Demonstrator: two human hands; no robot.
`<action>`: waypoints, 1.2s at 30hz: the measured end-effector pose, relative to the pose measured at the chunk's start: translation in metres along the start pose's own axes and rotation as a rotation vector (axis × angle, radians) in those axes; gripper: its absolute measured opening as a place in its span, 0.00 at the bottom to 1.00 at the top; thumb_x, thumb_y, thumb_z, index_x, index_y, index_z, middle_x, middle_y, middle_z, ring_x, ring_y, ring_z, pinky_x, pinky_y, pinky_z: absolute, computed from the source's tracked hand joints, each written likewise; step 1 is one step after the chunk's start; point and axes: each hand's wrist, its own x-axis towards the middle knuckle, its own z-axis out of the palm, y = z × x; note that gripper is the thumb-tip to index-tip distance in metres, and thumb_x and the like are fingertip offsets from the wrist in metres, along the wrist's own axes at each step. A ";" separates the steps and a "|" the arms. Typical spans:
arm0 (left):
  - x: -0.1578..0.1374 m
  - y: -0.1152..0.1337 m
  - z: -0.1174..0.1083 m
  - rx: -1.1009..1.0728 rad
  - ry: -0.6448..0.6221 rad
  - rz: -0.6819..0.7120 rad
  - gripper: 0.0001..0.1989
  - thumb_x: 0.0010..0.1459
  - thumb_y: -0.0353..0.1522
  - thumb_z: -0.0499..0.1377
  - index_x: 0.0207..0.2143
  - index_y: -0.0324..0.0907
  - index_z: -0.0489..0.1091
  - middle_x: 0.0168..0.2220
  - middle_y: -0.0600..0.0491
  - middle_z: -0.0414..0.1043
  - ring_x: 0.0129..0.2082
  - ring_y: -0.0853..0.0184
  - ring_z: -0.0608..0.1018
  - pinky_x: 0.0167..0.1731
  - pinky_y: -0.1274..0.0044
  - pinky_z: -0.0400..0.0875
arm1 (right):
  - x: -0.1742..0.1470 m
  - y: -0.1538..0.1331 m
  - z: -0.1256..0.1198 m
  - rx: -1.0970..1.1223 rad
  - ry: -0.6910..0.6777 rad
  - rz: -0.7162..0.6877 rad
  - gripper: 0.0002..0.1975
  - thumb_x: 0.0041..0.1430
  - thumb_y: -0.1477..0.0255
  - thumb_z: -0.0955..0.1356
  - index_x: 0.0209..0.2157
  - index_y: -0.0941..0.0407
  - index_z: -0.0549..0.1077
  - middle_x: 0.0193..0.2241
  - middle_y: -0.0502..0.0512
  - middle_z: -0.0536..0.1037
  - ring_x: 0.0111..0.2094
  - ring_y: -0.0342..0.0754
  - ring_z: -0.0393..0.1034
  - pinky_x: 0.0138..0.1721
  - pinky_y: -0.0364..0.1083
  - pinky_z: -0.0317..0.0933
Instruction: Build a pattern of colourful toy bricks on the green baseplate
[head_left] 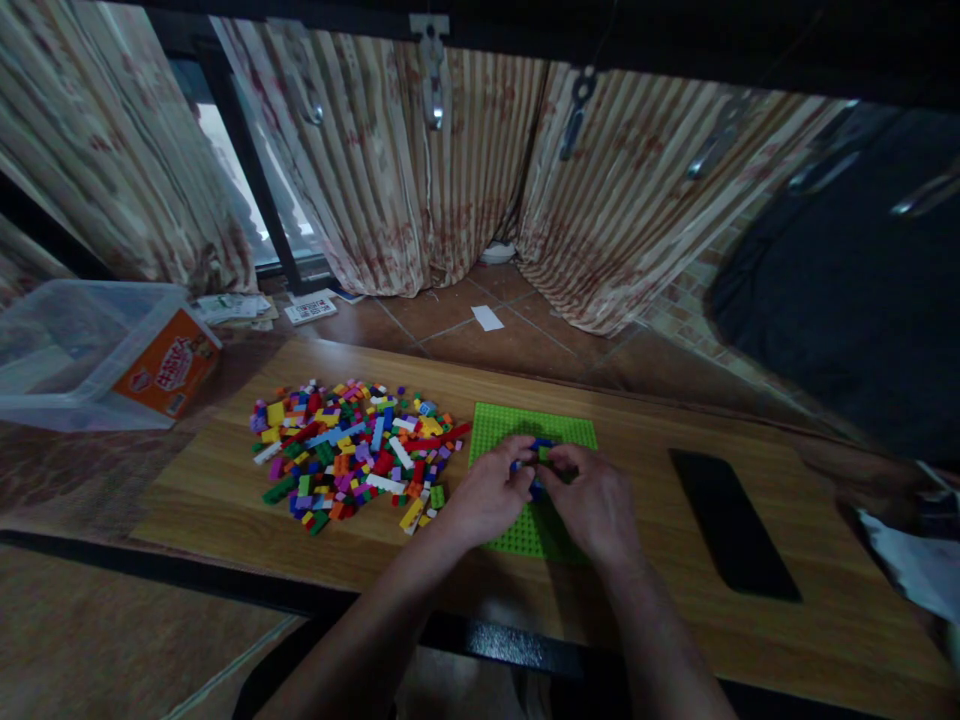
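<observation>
A green studded baseplate (pixel 491 425) lies on the wooden table, partly covered by my hands. Above its middle is a small structure of blue toy bricks (pixel 541 443), with a small green brick (pixel 544 454) showing within it. My left hand (pixel 491 492) is closed, its fingertips against the left side of the blue bricks. From the right, my right hand (pixel 596 495) closes on the same bricks, thumb and index finger near the green one. My fingers hide much of the structure, so I cannot tell whether it touches the baseplate.
A big spread of loose colored bricks (pixel 360 455) lies left of the baseplate on the wooden table (pixel 225 510). A black phone-like slab (pixel 735 525) rests at the right. A clear plastic box (pixel 82 350) stands at the far left. Metal clips (pixel 433 95) hang overhead.
</observation>
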 end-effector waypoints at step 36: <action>-0.001 0.003 0.000 0.125 -0.020 0.079 0.22 0.60 0.27 0.52 0.57 0.39 0.63 0.54 0.43 0.70 0.54 0.61 0.73 0.52 0.67 0.71 | 0.009 0.026 -0.002 0.092 -0.149 -0.171 0.12 0.57 0.73 0.65 0.43 0.53 0.74 0.45 0.57 0.71 0.48 0.55 0.65 0.51 0.57 0.61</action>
